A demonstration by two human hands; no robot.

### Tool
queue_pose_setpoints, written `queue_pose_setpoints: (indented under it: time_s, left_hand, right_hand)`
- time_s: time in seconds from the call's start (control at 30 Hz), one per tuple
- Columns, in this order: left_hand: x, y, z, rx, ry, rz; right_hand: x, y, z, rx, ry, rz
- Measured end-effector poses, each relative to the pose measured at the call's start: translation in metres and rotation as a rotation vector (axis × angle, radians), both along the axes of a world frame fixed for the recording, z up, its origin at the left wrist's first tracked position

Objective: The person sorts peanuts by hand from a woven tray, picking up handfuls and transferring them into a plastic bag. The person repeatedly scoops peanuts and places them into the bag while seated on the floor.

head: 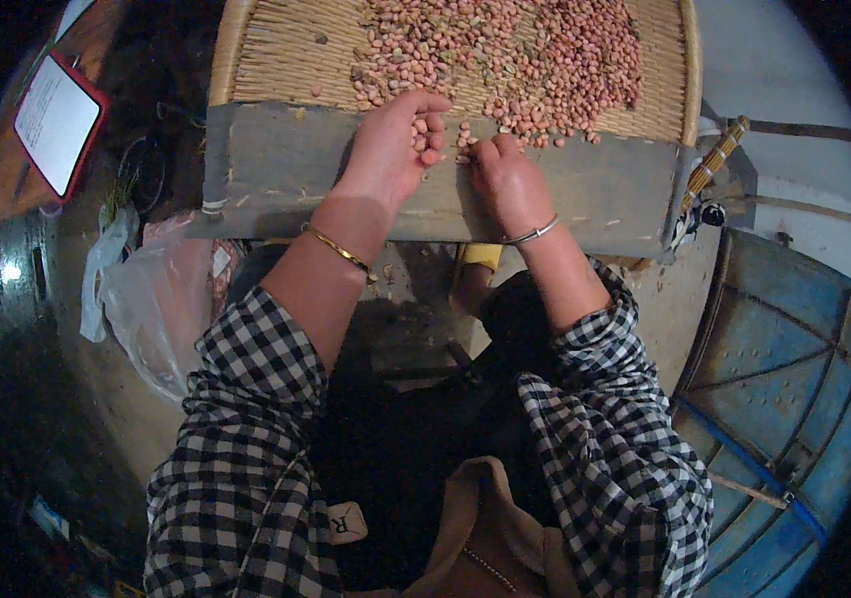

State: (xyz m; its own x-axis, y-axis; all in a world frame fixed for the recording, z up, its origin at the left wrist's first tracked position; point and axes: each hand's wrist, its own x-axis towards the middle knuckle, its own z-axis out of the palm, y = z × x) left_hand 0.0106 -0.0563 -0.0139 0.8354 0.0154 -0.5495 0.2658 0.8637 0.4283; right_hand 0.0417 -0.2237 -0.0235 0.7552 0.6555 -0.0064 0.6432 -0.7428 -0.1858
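Note:
Shelled peanuts (567, 60) with pink skins lie spread over a woven wicker tray (291, 60), whose near part is a flat grey panel (283, 172). My left hand (399, 146) is above this panel, half curled with its palm turned inward, and several peanuts rest in its fingers. Just to its right, my right hand (507, 176) has its fingertips down at the panel, beside a few loose peanuts (465, 134). Its fingers are bent and hide whatever may be between them.
A clear plastic bag (152, 299) stands on the floor at the left. Beyond it, a red-framed tablet or board (59, 127) lies on a wooden surface. A blue metal panel (777, 359) is at the right, with a bundle of yellow stalks (717, 161) near the tray's corner.

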Motion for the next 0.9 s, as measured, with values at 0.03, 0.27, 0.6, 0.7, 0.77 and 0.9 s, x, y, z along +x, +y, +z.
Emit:
queue_pose_setpoints:
  time_s: [0.03, 0.27, 0.6, 0.7, 0.77, 0.9]
  left_hand:
    - [-0.001, 0.000, 0.000, 0.001, -0.003, -0.006]
    - [-0.002, -0.017, 0.008, -0.105, 0.134, -0.060]
    - [-0.002, -0.010, 0.008, -0.089, -0.031, -0.077]
    - [-0.002, -0.011, 0.008, -0.067, -0.010, -0.085]
    - [-0.001, -0.011, 0.009, -0.052, 0.005, -0.085]
    - [-0.001, -0.014, 0.010, -0.020, 0.025, -0.072]
  right_hand:
    - [-0.001, 0.002, 0.002, -0.023, -0.006, 0.003]
    - [0.028, -0.003, 0.046, 0.647, 0.576, -0.124]
    - [0.044, -0.053, 0.023, 0.350, 0.233, -0.288]
    - [0.040, -0.040, 0.016, 0.265, 0.102, -0.164]
    - [0.038, -0.034, 0.009, 0.263, 0.015, -0.122]
    - [0.031, -0.019, 0.011, -0.002, -0.027, -0.158]
